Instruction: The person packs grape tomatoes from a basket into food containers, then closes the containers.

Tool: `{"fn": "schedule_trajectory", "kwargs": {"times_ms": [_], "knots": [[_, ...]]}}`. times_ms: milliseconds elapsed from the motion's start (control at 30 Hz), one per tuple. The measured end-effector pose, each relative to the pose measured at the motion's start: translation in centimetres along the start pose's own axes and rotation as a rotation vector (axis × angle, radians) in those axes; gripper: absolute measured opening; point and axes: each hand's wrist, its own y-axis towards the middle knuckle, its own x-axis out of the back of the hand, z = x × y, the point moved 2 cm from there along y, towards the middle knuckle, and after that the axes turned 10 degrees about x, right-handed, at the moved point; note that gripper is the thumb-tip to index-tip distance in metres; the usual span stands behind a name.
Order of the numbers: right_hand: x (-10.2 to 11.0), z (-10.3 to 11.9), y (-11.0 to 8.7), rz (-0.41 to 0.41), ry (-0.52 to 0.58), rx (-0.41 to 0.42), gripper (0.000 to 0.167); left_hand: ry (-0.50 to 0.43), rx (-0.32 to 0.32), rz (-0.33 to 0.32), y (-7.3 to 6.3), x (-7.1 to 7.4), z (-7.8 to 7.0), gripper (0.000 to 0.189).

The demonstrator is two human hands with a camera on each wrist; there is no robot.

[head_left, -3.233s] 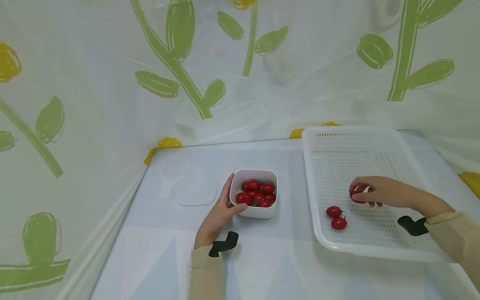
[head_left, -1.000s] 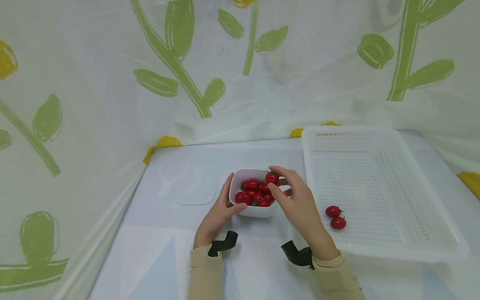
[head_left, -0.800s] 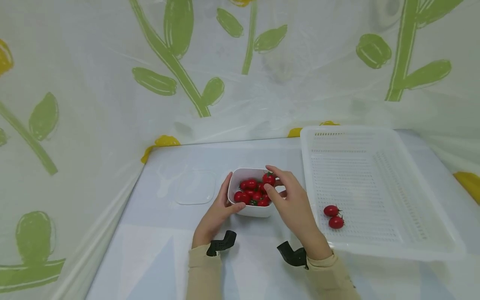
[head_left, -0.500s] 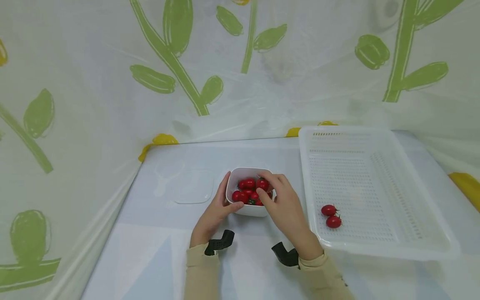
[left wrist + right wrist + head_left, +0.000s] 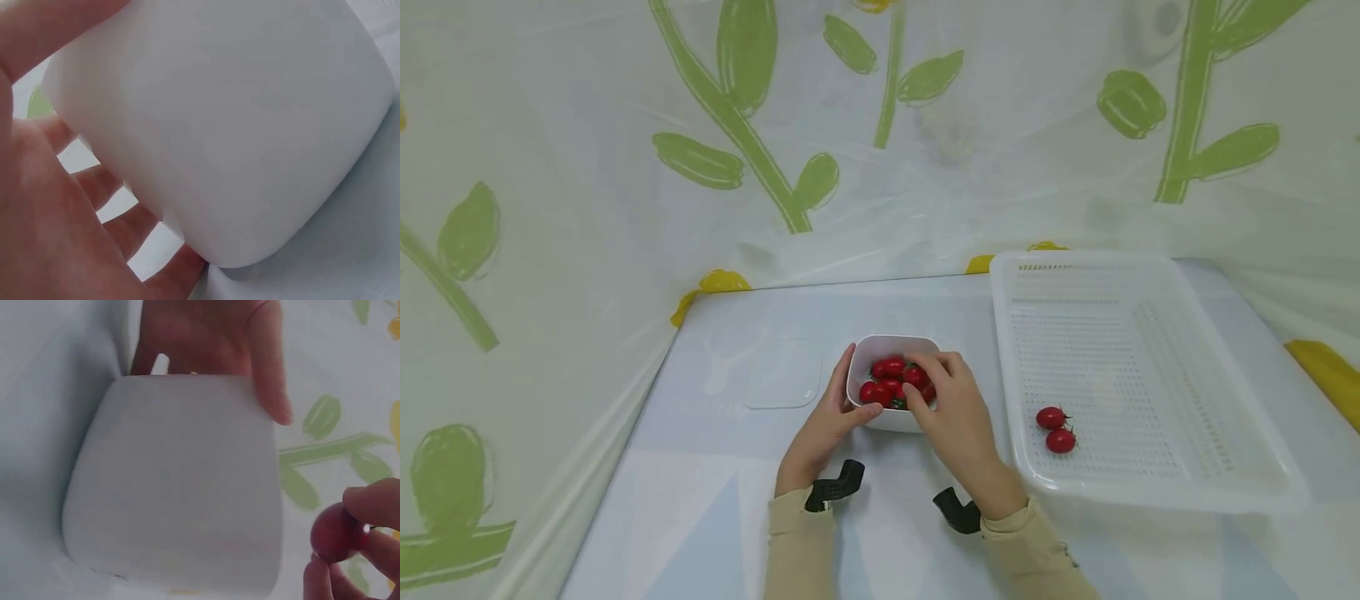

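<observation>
A small white box (image 5: 891, 420) with several red cherry tomatoes (image 5: 876, 393) in it stands on the table. My left hand (image 5: 822, 432) holds it from the left side, thumb at the front rim and fingers along the wall; the left wrist view shows the hand against the box's smooth outside. Over the right part of the opening, my right hand (image 5: 957, 425) pinches one cherry tomato (image 5: 334, 534) between thumb and fingers. Whether this tomato touches those below is unclear. Two more cherry tomatoes (image 5: 1060, 441) lie near the left edge of the white basket (image 5: 1150, 497).
A clear, flat square lid (image 5: 784, 375) lies on the table (image 5: 715, 500) left of the box. The slotted basket takes up the right side. Behind the table hangs a whitish sheet (image 5: 587, 167) printed with green leaves.
My right hand has carried a tomato from the basket leftward to the box, then lowered it into the opening. My left hand has kept its hold on the box. The head view has shifted slightly.
</observation>
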Motion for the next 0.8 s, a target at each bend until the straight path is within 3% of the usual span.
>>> {"fn": "schedule_trajectory", "kwargs": {"times_ms": [200,467,800], "knots": [[-0.7,-0.7,-0.1,-0.04,-0.079,0.0,0.032,0.013,0.021,0.002,-0.3,-0.1,-0.6,0.083],[-1.2,-1.6,-0.2,-0.024,-0.123,-0.024,0.031,0.022,-0.008,-0.016,0.8,0.6,1.1,0.084],[-1.6,-2.6,-0.3,-0.015,-0.134,-0.078,0.031,0.029,-0.001,-0.027,1.0,0.6,1.5,0.082]]}}
